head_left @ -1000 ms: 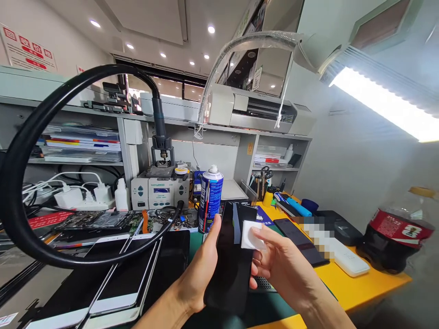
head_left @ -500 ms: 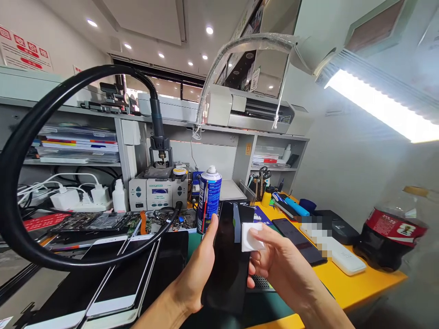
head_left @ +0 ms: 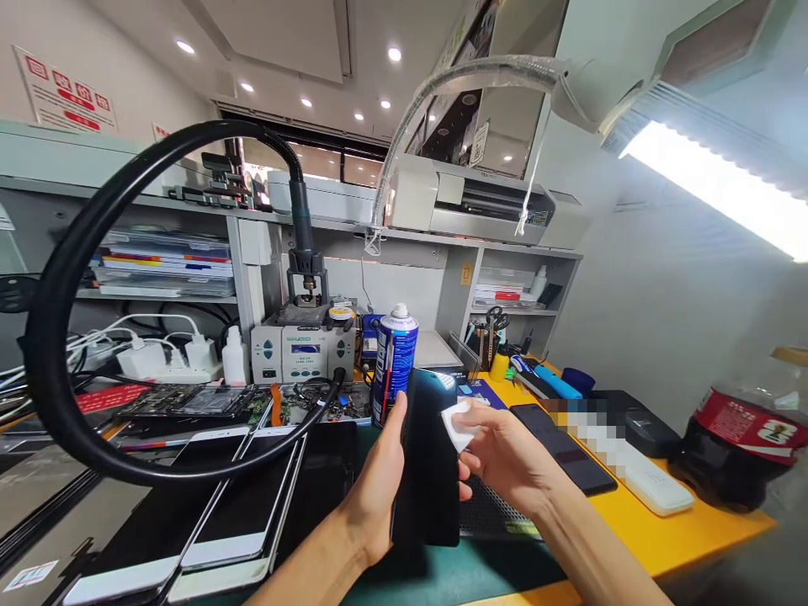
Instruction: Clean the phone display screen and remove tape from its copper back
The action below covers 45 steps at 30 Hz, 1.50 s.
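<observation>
A dark, glossy smartphone (head_left: 430,471) is held upright before me, with lamp light reflected near its top edge. My left hand (head_left: 374,492) grips its left side, thumb along the edge and the other fingers hidden behind. A small folded white wipe (head_left: 457,426) is pinched in my right hand (head_left: 505,450) at the phone's upper right edge. The lower fingers of that hand curl beside the phone's right side. Just behind the phone stands a blue spray can (head_left: 396,353).
Several phones and screen parts (head_left: 233,497) lie at the left under a looped black hose (head_left: 44,353) from a hot-air station (head_left: 303,352). On the right are another dark phone (head_left: 561,448), a white power bank (head_left: 660,488) and a cola bottle (head_left: 745,429). A lit lamp (head_left: 713,181) hangs above.
The phone has tilted, so its reflection differs, and a bright glare now shows near the top. The wipe looks more folded at the edge. My view has turned slightly left.
</observation>
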Motion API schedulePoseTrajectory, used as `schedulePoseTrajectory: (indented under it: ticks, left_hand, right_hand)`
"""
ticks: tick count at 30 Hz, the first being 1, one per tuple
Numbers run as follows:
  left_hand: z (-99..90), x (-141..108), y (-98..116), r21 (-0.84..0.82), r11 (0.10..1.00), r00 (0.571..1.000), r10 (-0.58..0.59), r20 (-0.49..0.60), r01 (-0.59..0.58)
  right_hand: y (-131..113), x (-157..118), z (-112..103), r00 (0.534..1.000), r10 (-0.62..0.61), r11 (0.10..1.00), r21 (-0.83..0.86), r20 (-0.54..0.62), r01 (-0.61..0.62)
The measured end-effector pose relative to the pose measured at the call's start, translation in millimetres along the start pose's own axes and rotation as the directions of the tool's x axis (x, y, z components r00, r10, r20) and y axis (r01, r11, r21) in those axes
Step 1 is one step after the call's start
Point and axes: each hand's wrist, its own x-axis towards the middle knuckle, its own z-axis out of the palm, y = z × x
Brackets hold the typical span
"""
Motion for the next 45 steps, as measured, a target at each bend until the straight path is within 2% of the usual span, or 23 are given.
schedulePoseTrajectory:
  ticks: [4,7,12,16,25,29,32,36,40,45]
  left_hand:
    - [1.8,3.0,-1.1,-0.064,0.995,0.995,0.078,0.056,-0.074]
    - [3.2,4.0,-4.1,-0.09,0.991,0.993,0.104,0.05,-0.1]
    - [3.0,4.9,-8.3,-0.019,0.997,0.994,0.071,-0.082,-0.072]
    - [6.6,5.7,-7.1,0.026,0.998,0.986,0.058,-0.157,-0.055]
    - [12.1,8.6,-4.9,0.057,0.996,0.988,-0.054,-0.148,0.063]
    - [12.7,7.9,-7.1,0.101,0.995,0.986,-0.007,-0.164,0.024]
    - [12.7,7.5,-6.7,0.094,0.994,0.989,-0.034,-0.145,0.048]
    - [10.0,7.1,-7.9,0.089,0.991,0.981,-0.079,-0.178,0.096]
    - [7.8,8.8,-11.1,0.086,0.993,0.975,-0.06,-0.215,0.08]
    - [5.3,14.5,-12.4,0.079,0.987,0.958,-0.116,-0.262,0.141]
  right_hand:
    - [-9.4,7.8,-2.3,0.997,-0.068,0.998,0.014,0.033,0.068]
    - [-13.3,13.0,-5.1,0.993,-0.103,0.995,0.012,0.053,0.102]
    - [-6.5,19.4,-12.4,0.987,-0.121,0.993,0.009,0.106,0.121]
    - [-1.0,20.1,-16.5,0.986,-0.142,0.99,0.02,0.086,0.14]
    - [-2.0,14.5,-16.3,0.986,-0.163,0.985,0.064,0.019,0.161]
    - [0.1,12.8,-16.3,0.986,-0.165,0.984,0.067,0.032,0.163]
    - [1.3,11.9,-16.3,0.983,-0.183,0.981,0.066,0.03,0.181]
    - [2.8,11.0,-17.7,0.98,-0.194,0.98,0.059,0.039,0.191]
    - [3.2,11.3,-17.7,0.979,-0.196,0.98,0.048,0.051,0.194]
    - [2.1,11.7,-16.2,0.978,-0.206,0.978,0.043,0.041,0.205]
